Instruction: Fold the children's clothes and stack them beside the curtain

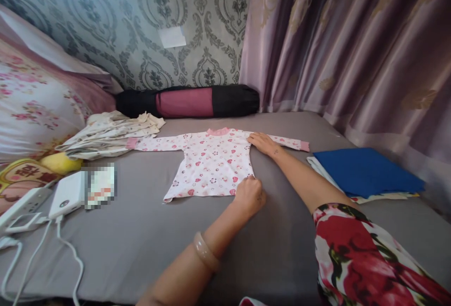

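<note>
A small white long-sleeved baby top [207, 162] with pink hearts and pink cuffs lies spread flat on the grey bed sheet [148, 245]. My left hand [249, 194], with a pale bangle on the wrist, is closed on the top's lower right hem corner. My right hand [262, 142] lies flat with fingers stretched out on the top's right shoulder, where the sleeve begins.
A pile of pale clothes [109, 133] lies left of the top. A folded blue cloth [366, 172] rests on the right over white fabric. A black and maroon roll bag [188, 100] lies along the wall. White chargers and cables [52, 202] sit at the left, beside floral pillows.
</note>
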A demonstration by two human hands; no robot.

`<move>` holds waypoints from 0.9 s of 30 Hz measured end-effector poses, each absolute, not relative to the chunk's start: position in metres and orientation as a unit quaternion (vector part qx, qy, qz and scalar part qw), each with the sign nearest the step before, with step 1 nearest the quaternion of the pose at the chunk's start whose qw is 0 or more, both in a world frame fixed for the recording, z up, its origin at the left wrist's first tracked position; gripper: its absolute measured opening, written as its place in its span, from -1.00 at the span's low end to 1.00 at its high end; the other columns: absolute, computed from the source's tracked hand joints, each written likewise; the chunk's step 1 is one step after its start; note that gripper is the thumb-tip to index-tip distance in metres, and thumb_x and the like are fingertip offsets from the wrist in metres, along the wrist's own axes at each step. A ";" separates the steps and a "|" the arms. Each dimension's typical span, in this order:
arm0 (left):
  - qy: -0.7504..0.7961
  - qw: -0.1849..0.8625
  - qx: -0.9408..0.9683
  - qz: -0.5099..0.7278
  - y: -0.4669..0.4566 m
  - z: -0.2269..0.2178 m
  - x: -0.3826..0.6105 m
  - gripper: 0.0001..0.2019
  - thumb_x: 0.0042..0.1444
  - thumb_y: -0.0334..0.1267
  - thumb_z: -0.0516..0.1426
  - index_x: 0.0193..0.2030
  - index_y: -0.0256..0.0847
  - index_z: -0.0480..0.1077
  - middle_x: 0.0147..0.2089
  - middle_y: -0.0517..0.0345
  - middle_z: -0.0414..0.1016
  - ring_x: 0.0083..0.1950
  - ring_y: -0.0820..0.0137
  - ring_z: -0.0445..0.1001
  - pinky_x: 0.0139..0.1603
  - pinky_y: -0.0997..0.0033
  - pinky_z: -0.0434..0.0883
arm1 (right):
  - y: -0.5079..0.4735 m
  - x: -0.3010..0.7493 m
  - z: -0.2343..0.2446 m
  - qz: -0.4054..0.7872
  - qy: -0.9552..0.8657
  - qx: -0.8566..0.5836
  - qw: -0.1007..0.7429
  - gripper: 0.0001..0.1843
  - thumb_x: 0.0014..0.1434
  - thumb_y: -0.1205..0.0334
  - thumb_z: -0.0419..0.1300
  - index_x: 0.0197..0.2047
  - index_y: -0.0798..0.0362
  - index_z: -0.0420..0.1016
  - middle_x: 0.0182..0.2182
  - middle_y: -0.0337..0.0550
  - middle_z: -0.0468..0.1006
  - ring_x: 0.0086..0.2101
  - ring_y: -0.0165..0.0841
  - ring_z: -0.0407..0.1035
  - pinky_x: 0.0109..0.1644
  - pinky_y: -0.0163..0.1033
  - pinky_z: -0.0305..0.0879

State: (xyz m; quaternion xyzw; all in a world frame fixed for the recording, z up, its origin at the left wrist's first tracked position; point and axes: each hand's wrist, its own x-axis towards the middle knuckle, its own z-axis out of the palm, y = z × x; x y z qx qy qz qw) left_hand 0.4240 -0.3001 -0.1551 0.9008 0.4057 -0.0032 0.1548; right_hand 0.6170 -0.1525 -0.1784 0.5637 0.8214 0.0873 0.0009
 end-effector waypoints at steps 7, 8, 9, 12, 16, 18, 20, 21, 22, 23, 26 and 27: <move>0.376 0.169 0.911 0.007 -0.300 -0.157 0.415 -0.77 0.20 -0.35 -0.05 -0.09 -0.29 0.36 -0.07 -0.16 0.44 -0.03 0.20 0.45 -0.07 0.25 0.42 | -0.156 0.607 -0.171 0.050 0.776 0.628 -0.002 -0.65 0.27 0.44 -0.07 -0.10 0.04 0.52 -0.11 0.00 0.49 -0.06 -0.21 0.31 -0.04 -0.18 0.14; 0.372 0.170 0.912 0.009 -0.301 -0.157 0.414 -0.78 0.20 -0.33 -0.04 -0.08 -0.29 0.35 -0.05 -0.17 0.43 -0.02 0.19 0.44 -0.05 0.23 0.41 | -0.157 0.601 -0.168 0.051 0.759 0.650 0.001 -0.65 0.25 0.45 -0.06 -0.13 0.06 0.54 -0.12 0.04 0.50 -0.07 -0.18 0.32 -0.04 -0.15 0.14; 0.372 0.169 0.913 0.012 -0.302 -0.156 0.413 -0.78 0.21 -0.32 -0.03 -0.08 -0.30 0.35 -0.04 -0.18 0.42 0.00 0.17 0.42 -0.03 0.22 0.40 | -0.158 0.594 -0.166 0.056 0.742 0.668 0.001 -0.65 0.23 0.47 -0.06 -0.16 0.08 0.55 -0.13 0.08 0.51 -0.06 -0.15 0.32 -0.02 -0.12 0.14; 0.379 0.170 0.909 0.014 -0.305 -0.154 0.411 -0.79 0.21 -0.34 -0.03 -0.08 -0.31 0.34 -0.05 -0.21 0.41 0.00 0.15 0.40 -0.02 0.19 0.39 | -0.157 0.564 -0.164 0.063 0.730 0.681 -0.023 -0.63 0.21 0.48 -0.07 -0.12 0.14 0.55 -0.09 0.17 0.51 -0.01 -0.09 0.32 0.05 -0.07 0.14; 0.374 0.166 0.912 0.016 -0.306 -0.158 0.412 -0.76 0.22 -0.40 -0.09 -0.12 -0.30 0.37 -0.08 -0.16 0.42 -0.02 0.19 0.40 -0.03 0.25 0.38 | -0.149 0.527 -0.179 -0.048 0.758 0.648 -0.054 -0.53 0.33 0.24 -0.14 0.23 0.12 0.29 0.23 0.07 0.29 0.22 -0.17 0.13 0.24 -0.09 0.04; 0.369 0.165 0.914 0.024 -0.304 -0.160 0.412 -0.74 0.24 -0.39 -0.11 -0.12 -0.31 0.38 -0.09 -0.15 0.42 -0.03 0.20 0.41 -0.04 0.26 0.38 | -0.143 0.517 -0.188 -0.106 0.732 0.671 -0.050 -0.40 0.37 0.04 -0.22 0.36 0.13 0.07 0.37 0.05 0.02 0.33 -0.15 -0.11 0.32 -0.04 -0.11; 0.365 0.171 0.915 0.029 -0.302 -0.163 0.411 -0.73 0.25 -0.38 -0.12 -0.12 -0.31 0.38 -0.10 -0.14 0.42 -0.04 0.21 0.41 -0.05 0.26 0.39 | -0.138 0.514 -0.195 -0.132 0.701 0.698 -0.056 -0.29 0.36 -0.09 -0.30 0.41 0.18 -0.07 0.41 0.09 -0.17 0.36 -0.11 -0.28 0.36 0.01 -0.23; 0.363 0.175 0.915 0.028 -0.301 -0.163 0.411 -0.73 0.25 -0.38 -0.12 -0.12 -0.31 0.38 -0.10 -0.14 0.42 -0.05 0.21 0.41 -0.05 0.26 0.40 | -0.135 0.514 -0.196 -0.132 0.691 0.708 -0.061 -0.25 0.35 -0.13 -0.33 0.42 0.20 -0.10 0.41 0.13 -0.21 0.36 -0.09 -0.32 0.36 0.03 -0.26; 0.360 0.180 0.915 0.027 -0.301 -0.164 0.410 -0.73 0.25 -0.38 -0.12 -0.13 -0.30 0.39 -0.11 -0.14 0.42 -0.05 0.21 0.42 -0.06 0.26 0.40 | -0.133 0.515 -0.198 -0.123 0.684 0.716 -0.065 -0.23 0.35 -0.15 -0.36 0.42 0.20 -0.12 0.41 0.15 -0.22 0.36 -0.06 -0.34 0.36 0.06 -0.30; 0.358 0.183 0.915 0.027 -0.300 -0.165 0.410 -0.74 0.24 -0.38 -0.11 -0.13 -0.30 0.39 -0.12 -0.14 0.42 -0.06 0.21 0.42 -0.06 0.26 0.40 | -0.132 0.516 -0.198 -0.111 0.679 0.722 -0.068 -0.21 0.34 -0.18 -0.36 0.43 0.19 -0.12 0.41 0.15 -0.22 0.36 -0.04 -0.35 0.36 0.09 -0.33; 0.347 0.180 0.920 0.033 -0.300 -0.168 0.411 -0.75 0.23 -0.39 -0.10 -0.15 -0.30 0.39 -0.13 -0.14 0.41 -0.07 0.21 0.42 -0.06 0.27 0.41 | -0.131 0.517 -0.200 -0.075 0.674 0.732 -0.068 -0.22 0.33 -0.20 -0.34 0.42 0.12 -0.07 0.40 0.14 -0.17 0.35 0.02 -0.32 0.34 0.17 -0.39; 0.343 0.178 0.922 0.035 -0.300 -0.169 0.412 -0.75 0.22 -0.39 -0.09 -0.15 -0.31 0.39 -0.12 -0.15 0.41 -0.06 0.21 0.42 -0.06 0.27 0.42 | -0.131 0.517 -0.201 -0.067 0.674 0.732 -0.068 -0.22 0.33 -0.20 -0.34 0.42 0.11 -0.06 0.40 0.14 -0.15 0.35 0.02 -0.31 0.34 0.19 -0.40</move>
